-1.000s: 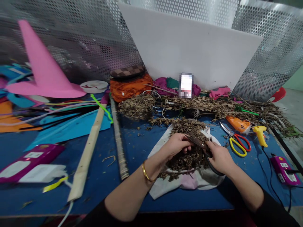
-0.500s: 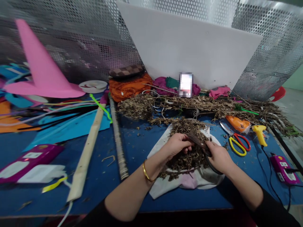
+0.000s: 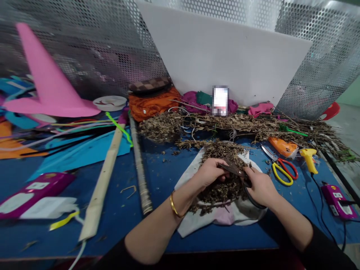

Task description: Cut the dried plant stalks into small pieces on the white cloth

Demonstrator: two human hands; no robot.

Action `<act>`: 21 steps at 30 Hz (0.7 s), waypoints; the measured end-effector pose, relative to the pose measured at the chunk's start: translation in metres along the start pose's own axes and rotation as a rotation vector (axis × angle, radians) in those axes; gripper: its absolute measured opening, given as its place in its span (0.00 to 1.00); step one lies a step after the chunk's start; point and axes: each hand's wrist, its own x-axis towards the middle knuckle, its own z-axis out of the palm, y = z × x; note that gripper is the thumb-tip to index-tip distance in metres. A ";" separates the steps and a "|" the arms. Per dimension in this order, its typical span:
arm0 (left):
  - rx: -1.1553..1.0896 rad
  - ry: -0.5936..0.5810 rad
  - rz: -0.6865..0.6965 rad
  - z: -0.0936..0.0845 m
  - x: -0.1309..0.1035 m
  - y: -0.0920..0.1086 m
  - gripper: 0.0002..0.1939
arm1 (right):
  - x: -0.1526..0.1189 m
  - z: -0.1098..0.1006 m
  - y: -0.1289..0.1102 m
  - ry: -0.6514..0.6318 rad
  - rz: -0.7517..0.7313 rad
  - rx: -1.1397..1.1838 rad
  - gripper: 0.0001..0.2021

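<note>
On our worktop (image 3: 165,176), blue surface shows between the white cloth (image 3: 194,223), near the front edge (image 3: 197,251), and the wrapped stick (image 3: 140,172). Above dried leaves (image 3: 215,195), our right hand (image 3: 261,187) grips dark scissors (image 3: 239,172) — our left hand (image 3: 208,173) pinches by the blades (image 3: 230,168), on what we cannot tell. Blades look more parted than earlier.

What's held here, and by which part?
Dark metal scissors, by their black handles, in the right grip. Whether the left grip holds anything is unclear.

Find no legible lettering, labels, brands, numbers or signs on any item, including the pixelated screen (image 3: 221,98).
</note>
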 end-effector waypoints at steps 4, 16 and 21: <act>-0.024 -0.017 0.009 -0.002 0.000 0.002 0.04 | -0.001 0.001 0.003 0.012 -0.016 0.022 0.14; 0.032 -0.005 0.045 -0.001 0.003 -0.004 0.03 | 0.000 0.005 0.004 0.027 -0.049 -0.014 0.16; -0.022 -0.044 0.000 -0.003 0.002 -0.002 0.07 | 0.001 0.007 0.005 -0.011 -0.032 0.023 0.12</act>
